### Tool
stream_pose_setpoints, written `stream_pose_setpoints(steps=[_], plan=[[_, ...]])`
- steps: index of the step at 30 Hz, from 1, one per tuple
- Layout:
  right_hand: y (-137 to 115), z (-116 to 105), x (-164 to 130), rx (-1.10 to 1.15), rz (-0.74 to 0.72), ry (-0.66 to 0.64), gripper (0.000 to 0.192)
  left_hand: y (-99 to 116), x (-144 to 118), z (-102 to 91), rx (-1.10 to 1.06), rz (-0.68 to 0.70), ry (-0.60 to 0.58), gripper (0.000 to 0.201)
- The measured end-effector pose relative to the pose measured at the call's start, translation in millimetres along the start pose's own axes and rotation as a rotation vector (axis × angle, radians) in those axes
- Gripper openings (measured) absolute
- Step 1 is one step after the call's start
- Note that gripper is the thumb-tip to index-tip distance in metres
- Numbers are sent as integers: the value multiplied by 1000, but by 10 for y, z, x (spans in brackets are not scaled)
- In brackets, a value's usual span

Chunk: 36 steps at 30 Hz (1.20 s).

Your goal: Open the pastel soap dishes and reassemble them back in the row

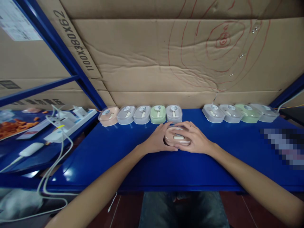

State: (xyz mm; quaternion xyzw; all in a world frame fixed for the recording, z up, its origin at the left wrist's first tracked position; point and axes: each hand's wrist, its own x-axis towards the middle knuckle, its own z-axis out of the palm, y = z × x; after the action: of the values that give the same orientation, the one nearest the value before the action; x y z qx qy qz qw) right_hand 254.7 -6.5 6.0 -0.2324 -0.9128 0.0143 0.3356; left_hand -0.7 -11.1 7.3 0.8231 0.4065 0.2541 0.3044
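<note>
Between my two hands is a rounded pink plastic box with a clear lid and a pale bar-shaped piece on top. My left hand curls round its left side, thumb near the front edge. Over the right side and top lie the fingers of my right hand, closed on the same box. Fingers cover part of the lid. Just behind stands a grey box of the same shape, in a row with a green box, more grey ones and a pink box.
At the back right, another row has several boxes, among them a green one. Cardboard backs the blue table. Left are a power strip, white cables and orange pieces. A blurred patch covers the right.
</note>
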Motion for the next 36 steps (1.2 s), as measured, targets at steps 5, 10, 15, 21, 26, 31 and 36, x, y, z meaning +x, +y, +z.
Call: stream_pose_setpoints(steps=[5,10,15,21,26,31,36], plan=[[-23,-19,12,-33,-4,-26,57,-37,13,12,25,18,10,126],[-27,-21,17,-32,-23,-26,59,-1,11,3,22,23,17,120],[-18,-18,9,-53,-31,-48,61,8,11,-4,11,57,23,112],[-4,-28,-3,-89,-59,-72,65,18,22,-7,-31,92,11,105],[12,-33,-11,-101,-61,-98,71,33,29,-26,-36,115,-9,103],[-1,-59,1,-107,-53,-150,76,59,28,-53,-35,126,-21,98],[-31,-100,25,-117,-28,-207,75,34,23,-54,-60,146,-35,101]])
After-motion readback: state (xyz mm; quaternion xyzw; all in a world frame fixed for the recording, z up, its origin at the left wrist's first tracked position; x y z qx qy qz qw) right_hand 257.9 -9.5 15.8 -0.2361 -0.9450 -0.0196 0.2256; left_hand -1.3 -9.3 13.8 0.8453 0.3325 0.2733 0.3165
